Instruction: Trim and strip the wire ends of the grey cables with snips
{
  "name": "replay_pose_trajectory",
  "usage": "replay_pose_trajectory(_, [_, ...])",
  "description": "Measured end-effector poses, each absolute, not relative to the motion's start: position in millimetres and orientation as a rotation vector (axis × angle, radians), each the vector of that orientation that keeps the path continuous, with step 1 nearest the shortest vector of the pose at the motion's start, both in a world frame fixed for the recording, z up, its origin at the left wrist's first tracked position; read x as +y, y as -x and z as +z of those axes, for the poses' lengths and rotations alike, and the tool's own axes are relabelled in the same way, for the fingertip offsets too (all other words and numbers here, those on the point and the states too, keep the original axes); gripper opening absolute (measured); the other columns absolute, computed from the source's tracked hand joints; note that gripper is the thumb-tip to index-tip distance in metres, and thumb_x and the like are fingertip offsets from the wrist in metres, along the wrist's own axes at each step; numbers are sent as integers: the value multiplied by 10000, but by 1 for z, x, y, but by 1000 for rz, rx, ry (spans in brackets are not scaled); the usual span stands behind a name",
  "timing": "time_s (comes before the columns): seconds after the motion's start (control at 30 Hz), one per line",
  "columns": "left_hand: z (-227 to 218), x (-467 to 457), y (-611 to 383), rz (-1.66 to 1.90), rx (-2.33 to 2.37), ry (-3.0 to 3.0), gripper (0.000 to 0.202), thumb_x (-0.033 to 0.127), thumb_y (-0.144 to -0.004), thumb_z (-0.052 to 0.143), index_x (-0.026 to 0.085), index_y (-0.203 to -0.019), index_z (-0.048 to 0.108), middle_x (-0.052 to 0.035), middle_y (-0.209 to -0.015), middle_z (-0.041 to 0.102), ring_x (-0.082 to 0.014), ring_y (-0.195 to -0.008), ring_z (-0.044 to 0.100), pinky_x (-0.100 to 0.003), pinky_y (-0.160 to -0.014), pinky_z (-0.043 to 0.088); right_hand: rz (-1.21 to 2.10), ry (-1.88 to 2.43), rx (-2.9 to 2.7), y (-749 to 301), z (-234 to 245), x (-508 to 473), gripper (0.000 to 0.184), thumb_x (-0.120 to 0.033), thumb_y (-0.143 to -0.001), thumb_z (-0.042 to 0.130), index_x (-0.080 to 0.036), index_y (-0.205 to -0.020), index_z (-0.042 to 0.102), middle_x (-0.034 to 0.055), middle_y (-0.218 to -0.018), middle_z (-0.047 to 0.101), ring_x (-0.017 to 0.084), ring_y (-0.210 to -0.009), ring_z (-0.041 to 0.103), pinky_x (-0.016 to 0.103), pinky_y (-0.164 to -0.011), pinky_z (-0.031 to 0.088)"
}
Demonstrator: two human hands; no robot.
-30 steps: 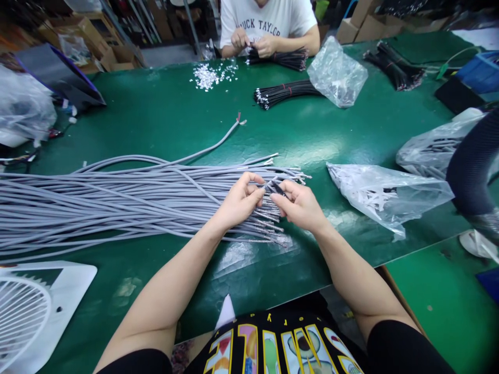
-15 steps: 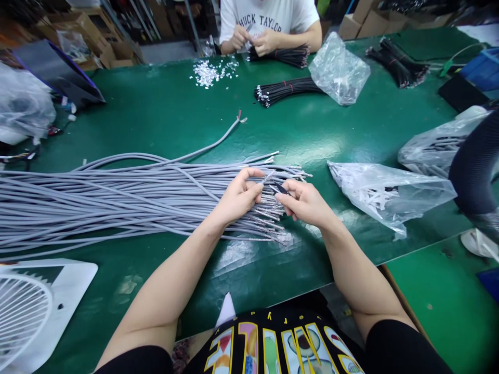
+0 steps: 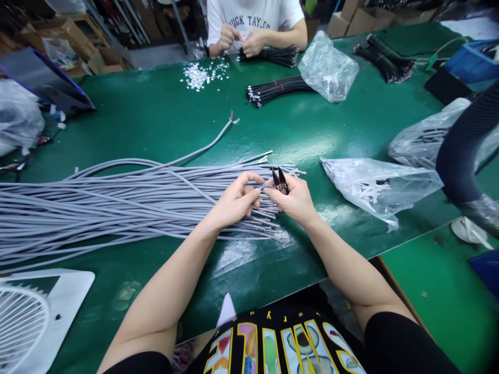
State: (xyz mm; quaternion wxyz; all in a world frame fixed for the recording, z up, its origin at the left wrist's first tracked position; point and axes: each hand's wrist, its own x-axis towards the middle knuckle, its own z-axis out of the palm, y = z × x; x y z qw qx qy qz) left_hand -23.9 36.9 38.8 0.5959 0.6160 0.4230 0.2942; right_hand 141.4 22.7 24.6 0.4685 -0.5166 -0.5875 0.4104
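A thick bundle of grey cables (image 3: 117, 202) lies across the table from the left, its stripped, silvery ends pointing right. My left hand (image 3: 237, 200) is closed in a pinch on one cable near its stripped end, above the other ends. Close against it, my right hand (image 3: 294, 200) holds black thread snips (image 3: 279, 181), their two pointed blades up and apart. The right thumb and forefinger also pinch at the end of the same cable. Fingers hide most of the snips' grip and part of that cable end.
At right lie a clear bag of white pieces (image 3: 374, 182) and a black flexible hose (image 3: 456, 156). A white fan (image 3: 74, 296) is at lower left. Across the table a co-worker (image 3: 255, 31) handles black cables; a tied black bundle (image 3: 276, 91) and white scraps (image 3: 197, 75) lie nearby.
The snips have turned in my right hand, so their blades now point up instead of toward the cable end. My right fingers have moved left to meet my left fingertips. The view has shifted slightly.
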Motion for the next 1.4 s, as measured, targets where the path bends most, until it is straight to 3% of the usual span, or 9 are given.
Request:
replay_pose_trajectory(0.13, [38, 38, 22, 723, 956, -1482, 270, 316, -819, 615, 177, -1024, 507, 56, -691, 525, -47, -487, 524, -144, -424, 377, 982, 1292, -1449, -140, 26, 21, 97, -261, -723, 597, -164, -722, 586, -52, -535, 465, 77, -482, 407, 213, -480, 309])
replay_pose_trajectory(0.47, [29, 38, 22, 711, 877, -1558, 211, 330, -850, 593, 184, -854, 442, 71, -586, 462, -44, -440, 428, -138, -394, 368, 912, 1282, -1568, -143, 27, 21, 42, -204, -695, 556, -164, -691, 568, -56, -520, 462, 72, -472, 411, 211, -488, 319])
replay_pose_trajectory(0.63, [28, 44, 28, 661, 729, -1319, 304, 388, -807, 654, 190, -843, 426, 36, -679, 525, -80, -574, 530, -143, -421, 422, 1168, 1230, -1438, -144, 28, 22, 45, -208, -671, 588, -167, -673, 569, -73, -461, 462, 63, -384, 403, 203, -415, 291])
replay_pose_trajectory(0.77, [28, 48, 31, 699, 680, -1154, 353, 390, -754, 713, 184, -840, 439, 33, -709, 536, -77, -558, 545, -151, -417, 415, 1325, 1162, -1342, -145, 27, 24, 53, -216, -676, 602, -172, -685, 575, -80, -419, 468, 65, -340, 405, 195, -375, 284])
replay_pose_trajectory(0.97, [28, 47, 27, 756, 752, -1159, 360, 384, -726, 739, 175, -837, 468, 55, -625, 517, -67, -506, 523, -145, -408, 401, 1187, 1160, -1453, -146, 28, 23, 21, -190, -686, 592, -175, -684, 579, -76, -463, 492, 61, -367, 434, 194, -396, 314])
replay_pose_trajectory(1.13, [33, 48, 29, 708, 872, -1156, 402, 380, -696, 752, 162, -929, 508, 11, -700, 621, -84, -531, 563, -171, -447, 437, 1180, 1178, -1305, -145, 23, 26, 43, -206, -695, 603, -177, -698, 571, -84, -431, 464, 62, -339, 400, 201, -383, 302])
replay_pose_trajectory(1.4, [35, 46, 28, 736, 1038, -1324, 265, 342, -761, 688, 119, -874, 599, 13, -571, 593, -38, -404, 418, -149, -390, 302, 733, 1340, -1349, -161, 26, 27, 86, -251, -752, 608, -183, -802, 622, -50, -546, 480, 83, -460, 415, 229, -471, 336])
